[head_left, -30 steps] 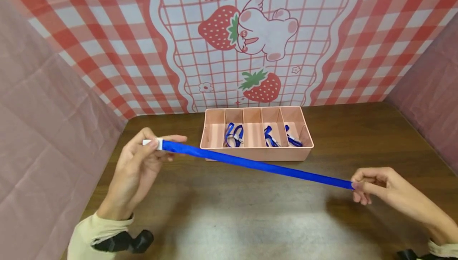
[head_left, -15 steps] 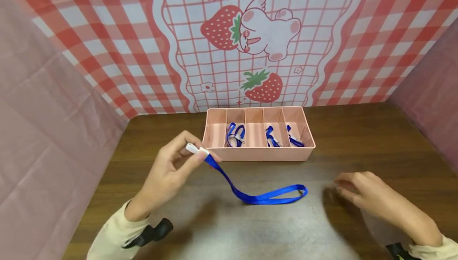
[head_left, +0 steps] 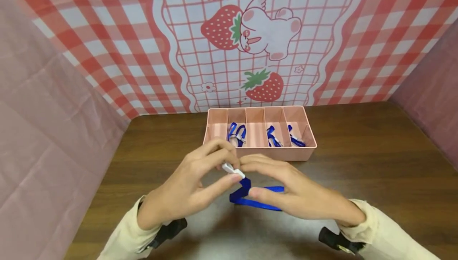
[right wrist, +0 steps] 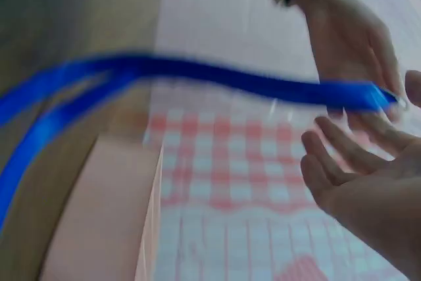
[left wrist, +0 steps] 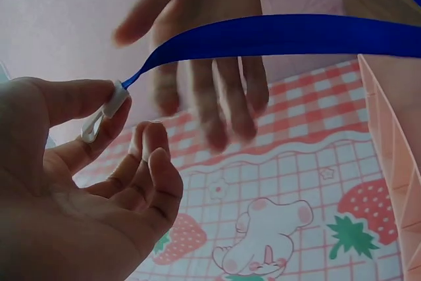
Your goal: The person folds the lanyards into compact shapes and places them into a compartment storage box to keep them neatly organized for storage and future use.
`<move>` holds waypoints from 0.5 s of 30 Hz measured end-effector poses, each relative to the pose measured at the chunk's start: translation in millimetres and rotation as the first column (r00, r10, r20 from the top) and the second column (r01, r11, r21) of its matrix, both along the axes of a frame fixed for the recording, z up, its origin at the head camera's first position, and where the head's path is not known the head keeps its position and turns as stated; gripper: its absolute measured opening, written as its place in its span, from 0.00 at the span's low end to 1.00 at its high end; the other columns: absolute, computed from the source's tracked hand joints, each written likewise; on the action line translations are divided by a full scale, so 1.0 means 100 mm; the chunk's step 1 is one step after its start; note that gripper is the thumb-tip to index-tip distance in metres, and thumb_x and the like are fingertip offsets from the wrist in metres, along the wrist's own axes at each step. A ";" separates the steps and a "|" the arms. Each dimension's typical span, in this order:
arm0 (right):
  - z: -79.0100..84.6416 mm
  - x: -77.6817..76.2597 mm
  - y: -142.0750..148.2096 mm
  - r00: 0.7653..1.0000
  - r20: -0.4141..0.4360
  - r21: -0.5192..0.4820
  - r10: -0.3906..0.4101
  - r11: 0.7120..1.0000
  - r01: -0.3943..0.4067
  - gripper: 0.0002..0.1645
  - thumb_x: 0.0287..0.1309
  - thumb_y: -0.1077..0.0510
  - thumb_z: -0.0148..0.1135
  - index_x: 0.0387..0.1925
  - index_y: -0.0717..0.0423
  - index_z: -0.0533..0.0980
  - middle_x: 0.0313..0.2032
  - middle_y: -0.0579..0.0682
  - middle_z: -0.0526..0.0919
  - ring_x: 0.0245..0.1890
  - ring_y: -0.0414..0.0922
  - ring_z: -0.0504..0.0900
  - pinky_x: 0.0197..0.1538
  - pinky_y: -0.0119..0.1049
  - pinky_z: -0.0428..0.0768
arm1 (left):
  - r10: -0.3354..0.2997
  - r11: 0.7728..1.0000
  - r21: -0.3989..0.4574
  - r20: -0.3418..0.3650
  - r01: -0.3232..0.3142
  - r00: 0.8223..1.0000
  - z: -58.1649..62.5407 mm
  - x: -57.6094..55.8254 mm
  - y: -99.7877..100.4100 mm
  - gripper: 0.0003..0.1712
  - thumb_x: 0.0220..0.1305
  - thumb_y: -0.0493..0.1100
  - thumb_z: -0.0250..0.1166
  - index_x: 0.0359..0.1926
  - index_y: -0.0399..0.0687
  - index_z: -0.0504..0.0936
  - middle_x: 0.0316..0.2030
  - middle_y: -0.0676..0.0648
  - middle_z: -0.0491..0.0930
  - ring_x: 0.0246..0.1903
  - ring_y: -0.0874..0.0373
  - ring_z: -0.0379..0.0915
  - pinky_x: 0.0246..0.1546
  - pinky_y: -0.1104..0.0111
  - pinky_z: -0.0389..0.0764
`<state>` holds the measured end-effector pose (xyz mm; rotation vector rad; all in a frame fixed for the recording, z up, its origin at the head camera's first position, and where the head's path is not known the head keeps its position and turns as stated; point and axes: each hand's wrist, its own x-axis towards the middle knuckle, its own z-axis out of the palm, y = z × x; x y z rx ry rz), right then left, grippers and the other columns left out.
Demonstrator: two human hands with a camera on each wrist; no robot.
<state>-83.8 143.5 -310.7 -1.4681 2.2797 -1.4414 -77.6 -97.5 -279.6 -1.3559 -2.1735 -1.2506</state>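
Note:
My left hand [head_left: 200,176] pinches the white plastic clip [head_left: 232,170] of a blue lanyard between thumb and forefinger; the other fingers curl loosely in the left wrist view. From the clip the blue strap [left wrist: 263,36] runs off as a loop, its far part hanging low over the table in the head view. Close beside the clip is my right hand [head_left: 297,188], fingers extended and thumb apart, held over the strap without gripping it. In the right wrist view its fingers [right wrist: 335,162] are spread below the strap, which looks blurred.
A pink divided box [head_left: 272,154] stands at the back of the brown wooden table [head_left: 358,152]. Coiled blue lanyards [head_left: 237,134] with white clips lie in several of its compartments. Behind it hangs a red and white checked cloth [head_left: 157,73] with strawberries; pink cloth [head_left: 43,132] covers the sides.
The right hand let go of the lanyard's far end, so the taut strap dropped into a slack loop. Both hands came together in front of the box, the left moving right with the clip.

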 end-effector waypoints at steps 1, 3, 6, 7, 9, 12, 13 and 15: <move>0.00 -0.03 -0.06 0.996 0.068 -0.037 0.056 0.998 -0.054 0.20 0.69 0.65 0.57 0.59 0.47 0.75 0.56 0.44 0.80 0.58 0.43 0.76 0.62 0.35 0.72 | -0.002 1.000 0.013 -0.005 0.002 1.000 0.01 0.00 0.00 0.02 0.68 0.38 0.64 0.38 0.46 0.78 0.41 0.51 0.75 0.44 0.61 0.73 0.46 0.69 0.78; 0.00 -0.09 -0.15 0.966 0.197 -0.128 0.167 0.981 -0.143 0.16 0.71 0.68 0.52 0.54 0.52 0.77 0.43 0.47 0.85 0.45 0.43 0.82 0.55 0.37 0.78 | 0.001 0.999 0.035 -0.002 -0.001 1.000 0.03 -0.01 -0.01 0.02 0.69 0.38 0.64 0.37 0.46 0.78 0.39 0.52 0.75 0.42 0.62 0.73 0.45 0.69 0.78; -0.01 -0.13 -0.21 0.894 0.356 -0.239 0.271 0.952 -0.194 0.15 0.72 0.71 0.47 0.48 0.57 0.78 0.22 0.51 0.81 0.21 0.42 0.80 0.29 0.36 0.81 | 0.023 0.998 0.066 0.004 -0.023 1.000 0.02 -0.02 -0.04 0.03 0.68 0.38 0.64 0.36 0.47 0.77 0.37 0.53 0.75 0.40 0.62 0.73 0.42 0.70 0.76; -0.02 -0.14 -0.20 0.880 0.381 -0.253 0.282 0.948 -0.194 0.14 0.72 0.71 0.46 0.47 0.58 0.78 0.17 0.51 0.77 0.15 0.41 0.75 0.21 0.35 0.77 | 0.031 0.997 0.076 0.010 -0.032 0.999 0.01 -0.02 -0.05 0.04 0.69 0.38 0.64 0.36 0.47 0.77 0.36 0.53 0.75 0.39 0.62 0.73 0.42 0.70 0.76; -0.03 -0.14 -0.18 0.874 0.418 -0.236 0.248 0.959 -0.159 0.14 0.73 0.70 0.47 0.45 0.58 0.80 0.13 0.51 0.71 0.09 0.39 0.68 0.11 0.33 0.68 | 0.034 0.993 0.110 0.024 -0.036 0.999 -0.03 -0.04 -0.07 0.04 0.68 0.37 0.64 0.36 0.47 0.77 0.35 0.53 0.76 0.39 0.61 0.73 0.42 0.69 0.77; -0.05 -0.13 -0.13 0.869 0.462 -0.186 0.176 0.977 -0.099 0.14 0.73 0.67 0.48 0.42 0.57 0.81 0.12 0.53 0.66 0.09 0.39 0.62 0.07 0.31 0.58 | 0.047 0.986 0.156 0.059 -0.055 0.997 -0.09 -0.06 -0.11 0.04 0.67 0.35 0.65 0.36 0.46 0.77 0.35 0.52 0.78 0.39 0.59 0.76 0.43 0.67 0.78; -0.07 -0.13 -0.11 0.870 0.469 -0.166 0.148 0.983 -0.078 0.14 0.73 0.67 0.49 0.41 0.56 0.82 0.12 0.53 0.66 0.10 0.38 0.62 0.08 0.31 0.57 | 0.053 0.984 0.165 0.073 -0.065 0.996 -0.12 -0.06 -0.13 0.04 0.67 0.35 0.65 0.37 0.46 0.78 0.35 0.52 0.78 0.39 0.59 0.76 0.43 0.67 0.78; -0.10 -0.13 -0.06 0.871 0.477 -0.139 0.112 0.989 -0.051 0.14 0.73 0.66 0.49 0.41 0.55 0.83 0.13 0.54 0.66 0.11 0.39 0.62 0.09 0.32 0.57 | 0.072 0.982 0.170 0.101 -0.088 0.992 -0.16 -0.08 -0.16 0.04 0.66 0.34 0.65 0.37 0.46 0.78 0.35 0.51 0.79 0.39 0.58 0.77 0.42 0.67 0.78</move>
